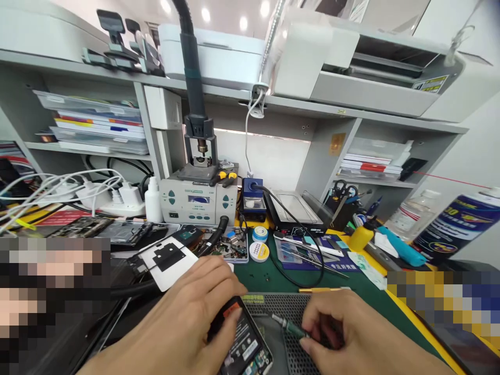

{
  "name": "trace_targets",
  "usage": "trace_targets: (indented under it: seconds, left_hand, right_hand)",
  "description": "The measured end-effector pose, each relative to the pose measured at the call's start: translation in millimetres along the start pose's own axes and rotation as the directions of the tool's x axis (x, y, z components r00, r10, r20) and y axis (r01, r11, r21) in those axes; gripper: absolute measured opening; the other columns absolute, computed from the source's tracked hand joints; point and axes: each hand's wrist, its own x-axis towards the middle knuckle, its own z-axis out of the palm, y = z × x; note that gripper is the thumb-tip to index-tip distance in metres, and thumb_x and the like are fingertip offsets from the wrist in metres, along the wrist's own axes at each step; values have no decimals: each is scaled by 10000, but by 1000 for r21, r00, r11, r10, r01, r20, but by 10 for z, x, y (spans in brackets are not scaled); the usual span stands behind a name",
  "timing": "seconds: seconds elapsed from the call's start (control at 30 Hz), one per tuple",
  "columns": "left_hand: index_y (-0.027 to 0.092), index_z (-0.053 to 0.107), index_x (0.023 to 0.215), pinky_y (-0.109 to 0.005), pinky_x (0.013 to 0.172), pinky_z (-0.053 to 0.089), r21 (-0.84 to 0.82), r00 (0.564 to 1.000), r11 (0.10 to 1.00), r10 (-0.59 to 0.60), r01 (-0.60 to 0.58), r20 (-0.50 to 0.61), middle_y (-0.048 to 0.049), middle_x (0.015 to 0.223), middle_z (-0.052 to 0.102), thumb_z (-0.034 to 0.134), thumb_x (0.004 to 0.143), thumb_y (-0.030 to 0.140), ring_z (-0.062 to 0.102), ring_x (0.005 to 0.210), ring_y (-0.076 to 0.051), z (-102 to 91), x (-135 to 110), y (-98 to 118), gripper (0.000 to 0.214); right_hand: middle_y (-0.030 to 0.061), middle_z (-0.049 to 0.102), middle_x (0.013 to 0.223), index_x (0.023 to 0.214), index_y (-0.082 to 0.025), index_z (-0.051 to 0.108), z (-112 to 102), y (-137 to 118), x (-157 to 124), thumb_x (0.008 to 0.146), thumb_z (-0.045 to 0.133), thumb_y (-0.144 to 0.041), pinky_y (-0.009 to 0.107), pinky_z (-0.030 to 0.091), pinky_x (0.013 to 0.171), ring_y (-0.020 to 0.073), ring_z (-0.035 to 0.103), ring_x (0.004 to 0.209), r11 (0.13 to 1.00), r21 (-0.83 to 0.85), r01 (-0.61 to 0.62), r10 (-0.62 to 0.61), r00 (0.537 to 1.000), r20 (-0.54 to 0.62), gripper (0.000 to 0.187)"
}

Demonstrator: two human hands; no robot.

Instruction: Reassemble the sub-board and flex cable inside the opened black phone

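My left hand [201,299] is closed around the upper left side of an opened phone [250,346], its thumb lying across the black battery. The bare battery label and part of a green circuit board show; my fingers cover the rest. Between the thumb and fingers of my right hand [336,328] is a slim screwdriver [291,327] with a green handle. Its thin tip points left toward the phone, apart from it. Under both lies a grey perforated mat [295,304] on the green work surface.
A hot-air station [197,200] stands at the back, beside a blue soldering station [253,200] whose black cable loops across the bench. Tweezers on a blue pad [324,263], a parts tray [240,255] and round tins [259,251] lie beyond my hands. Bottles stand at right.
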Motion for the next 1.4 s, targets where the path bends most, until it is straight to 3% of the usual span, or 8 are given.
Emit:
trace_targets:
  seconds: [0.13, 0.27, 0.6, 0.87, 1.03, 1.2, 1.3, 1.4]
  left_hand:
    - [197, 650, 1127, -454, 918, 521, 74, 998, 996, 55, -54, -14, -54, 1002, 663, 544, 940, 124, 596, 977, -237, 32, 15, 42, 227]
    - [174, 672, 1087, -488, 987, 488, 109, 993, 987, 118, -114, -31, -54, 952, 681, 542, 945, 111, 597, 962, -237, 50, 25, 65, 202]
    - [176, 700, 962, -408, 1076, 443, 110, 986, 981, 164, -161, -20, -23, 865, 677, 529, 964, 111, 586, 888, -185, 28, 13, 40, 182]
    - [178, 705, 972, -437, 1029, 481, 108, 987, 982, 161, -158, -20, -24, 862, 675, 541, 957, 119, 595, 881, -192, 48, 34, 44, 176]
    - [173, 700, 1104, -431, 977, 526, 126, 987, 983, 146, -137, -62, -64, 1062, 687, 642, 914, 168, 593, 1049, -236, 36, -4, 88, 199]
    - [203, 734, 1087, -502, 1165, 378, 169, 984, 971, 174, -168, -24, -63, 1081, 692, 586, 976, 198, 569, 1130, -234, 52, -9, 173, 185]
    - [188, 746, 1041, -525, 1180, 323, 183, 977, 961, 214, -205, -28, -54, 990, 677, 543, 989, 171, 561, 1042, -221, 59, 71, 234, 211]
    - [193, 746, 997, -520, 1132, 329, 179, 978, 962, 201, -207, 47, -32, 921, 655, 535, 986, 167, 536, 960, -213, 31, 206, 318, 213]
  right_hand:
    - [4, 652, 698, 750, -193, 658, -14, -51, -1, 738, 648, -244, 211, 409, 535, 157, 577, 626, 996, 88, -29, 23, 997, 76, 54]
    - [2, 651, 688, 738, -189, 660, 16, -30, 17, 728, 651, -240, 203, 402, 529, 148, 566, 612, 994, 104, -23, 16, 998, 64, 53]
    - [11, 691, 692, 726, -197, 679, 49, -17, -3, 721, 650, -232, 196, 416, 522, 154, 594, 614, 998, 65, -4, 1, 999, 47, 46]
    - [7, 693, 679, 718, -195, 682, 16, -51, 12, 713, 653, -222, 189, 414, 518, 148, 589, 602, 998, 59, 0, -3, 998, 60, 40]
    - [8, 693, 696, 731, -196, 678, 6, -58, 13, 718, 654, -225, 191, 414, 521, 152, 591, 614, 997, 75, -11, 5, 997, 80, 40]
    - [-11, 649, 688, 726, -192, 651, -39, -96, -50, 729, 655, -218, 200, 409, 542, 140, 552, 619, 994, 105, -9, 2, 998, 59, 26]
    - [-29, 601, 652, 703, -190, 619, -99, -88, -88, 773, 643, -218, 212, 382, 536, 130, 513, 606, 988, 149, 26, -32, 999, 42, 79]
    - [-39, 576, 621, 707, -186, 633, -169, -19, -96, 821, 640, -228, 220, 366, 525, 122, 486, 587, 977, 200, 80, -86, 996, 26, 121]
